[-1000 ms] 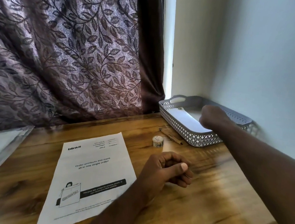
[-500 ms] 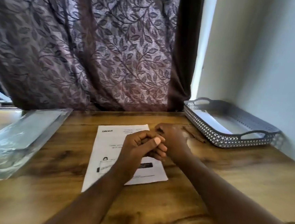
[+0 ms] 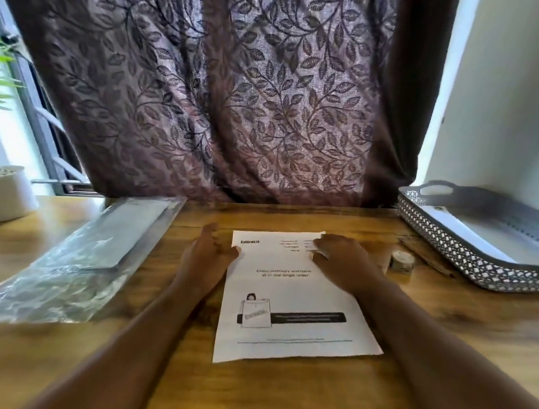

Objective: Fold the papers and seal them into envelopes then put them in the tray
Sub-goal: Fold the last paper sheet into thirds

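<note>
A printed white paper (image 3: 289, 297) lies flat on the wooden table in front of me. My left hand (image 3: 206, 257) rests at the sheet's upper left edge, thumb on the paper. My right hand (image 3: 338, 262) lies on the upper right part of the sheet with fingers spread toward the top corner. A grey perforated tray (image 3: 471, 264) stands at the right by the wall, with a white envelope (image 3: 467, 233) lying inside it. A clear plastic packet of envelopes (image 3: 88, 253) lies to the left.
A small roll of tape (image 3: 401, 263) and a brown stick-like item (image 3: 426, 257) sit between the paper and the tray. A white plant pot (image 3: 0, 192) stands at the far left. A leaf-patterned curtain (image 3: 226, 86) hangs behind the table.
My right hand came back from the tray to the paper. Both hands, loosely curled over the sheet before, now lie spread on its top part. The view swung left.
</note>
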